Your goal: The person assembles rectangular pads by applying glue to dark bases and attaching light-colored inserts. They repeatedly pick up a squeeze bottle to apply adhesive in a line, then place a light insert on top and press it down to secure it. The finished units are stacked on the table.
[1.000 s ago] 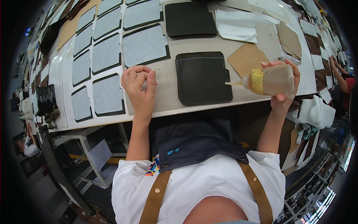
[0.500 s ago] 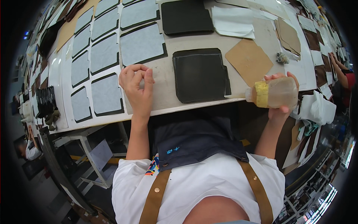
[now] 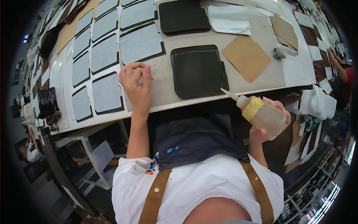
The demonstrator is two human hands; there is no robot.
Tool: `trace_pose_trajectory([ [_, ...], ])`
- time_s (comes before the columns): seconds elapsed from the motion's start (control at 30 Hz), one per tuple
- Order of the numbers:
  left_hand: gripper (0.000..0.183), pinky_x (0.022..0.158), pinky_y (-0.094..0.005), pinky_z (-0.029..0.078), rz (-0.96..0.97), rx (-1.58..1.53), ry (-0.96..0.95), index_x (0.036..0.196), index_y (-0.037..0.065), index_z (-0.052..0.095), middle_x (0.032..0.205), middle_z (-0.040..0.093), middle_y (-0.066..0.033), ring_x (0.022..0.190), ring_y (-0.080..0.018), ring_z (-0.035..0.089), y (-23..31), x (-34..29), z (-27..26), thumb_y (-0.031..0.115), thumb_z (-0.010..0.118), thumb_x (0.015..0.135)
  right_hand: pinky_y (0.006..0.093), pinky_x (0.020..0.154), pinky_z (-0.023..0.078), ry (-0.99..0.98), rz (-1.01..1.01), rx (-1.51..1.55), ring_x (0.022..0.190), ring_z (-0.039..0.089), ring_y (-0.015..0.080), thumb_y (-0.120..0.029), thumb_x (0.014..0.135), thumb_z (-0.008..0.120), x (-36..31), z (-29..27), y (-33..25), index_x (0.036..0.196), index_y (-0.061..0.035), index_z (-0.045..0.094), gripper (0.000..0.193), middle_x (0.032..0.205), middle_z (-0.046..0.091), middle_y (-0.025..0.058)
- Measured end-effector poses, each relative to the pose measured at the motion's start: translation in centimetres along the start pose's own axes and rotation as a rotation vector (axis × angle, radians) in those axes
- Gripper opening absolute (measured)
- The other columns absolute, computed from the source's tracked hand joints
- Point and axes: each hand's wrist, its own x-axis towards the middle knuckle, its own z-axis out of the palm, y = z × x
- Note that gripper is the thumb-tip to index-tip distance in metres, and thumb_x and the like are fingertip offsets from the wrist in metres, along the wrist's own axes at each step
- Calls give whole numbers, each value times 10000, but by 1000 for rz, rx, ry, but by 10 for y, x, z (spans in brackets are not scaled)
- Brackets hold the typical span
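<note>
dark leather, a square panel [image 3: 198,71] with rounded corners, lies flat at the near edge of a long grey worktable [image 3: 164,80], straight ahead of the person. its near right corner sits just beside the table's edge.

the right hand [image 3: 266,125] is off the table, below the near edge and to the right of the panel. its fingers are wrapped around a small clear squeeze bottle [image 3: 261,114] of pale liquid with a yellow band at the neck. the bottle is tilted, and its thin white nozzle [image 3: 228,94] points up and left toward the panel's near right corner. the tip is close to the table edge; whether it touches the panel cannot be told.

the left hand [image 3: 136,84] rests on the bare table just left of the panel, near the front edge. its fingers are curled in loosely with the thumb and forefinger tips drawn together, and it holds nothing that can be seen.

to the left of that hand, rows of pale grey pieces on dark backing [image 3: 106,93] run toward the far left corner. a second dark panel [image 3: 183,15] lies beyond the first, toward the far edge. right of the near panel is a tan square of cardboard [image 3: 246,58], turned like a diamond, with a sheet of white paper [image 3: 229,18] farther back.

the person wears a white shirt, brown straps and a dark blue apron [image 3: 197,140].
</note>
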Motion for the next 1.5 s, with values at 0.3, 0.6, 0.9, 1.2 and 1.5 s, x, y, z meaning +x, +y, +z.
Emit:
trace_pose_trajectory([
  [0.3, 346, 1016, -369, 330, 8, -11, 13, 689, 63, 580, 983, 649, -21, 1031, -212, 544, 0, 0, 0, 203, 649, 997, 494, 954, 581, -96, -105, -129, 1100, 636, 362, -520, 791, 862, -9, 5, -2, 1383, -122, 296, 910, 1234, 518, 211],
  [0.6, 339, 1023, -377, 322, 3, -38, 18, 690, 66, 590, 982, 655, -13, 1040, -212, 546, 0, -1, -1, 210, 656, 991, 501, 967, 590, -284, -188, 55, 1129, 651, 385, -297, 728, 951, -11, 21, 6, 1415, -138, 311, 952, 1287, 553, 240],
  [0.9, 343, 1031, -386, 314, 4, -48, 24, 683, 76, 593, 954, 652, -6, 1046, -212, 547, 0, -1, -2, 224, 665, 984, 496, 987, 579, -463, -195, 180, 1151, 650, 365, -291, 690, 979, -14, 53, 13, 1417, -154, 300, 1004, 1314, 542, 229],
  [1.2, 335, 1015, -385, 332, 10, -28, 41, 684, 68, 587, 965, 658, -17, 1040, -217, 558, 0, -1, -1, 205, 665, 979, 540, 1073, 479, 35, 208, 203, 1243, 578, 400, -703, 877, 671, -8, 79, 13, 1469, -80, 277, 946, 1357, 507, 178],
  [1.5, 332, 1012, -378, 336, 1, -36, 20, 671, 65, 569, 970, 659, -23, 1049, -218, 559, 4, -1, -1, 172, 661, 972, 393, 1143, 370, 469, 188, -257, 1322, 521, 248, -490, 1083, 469, 98, -54, 79, 1438, 40, 481, 638, 1442, 537, 145],
])
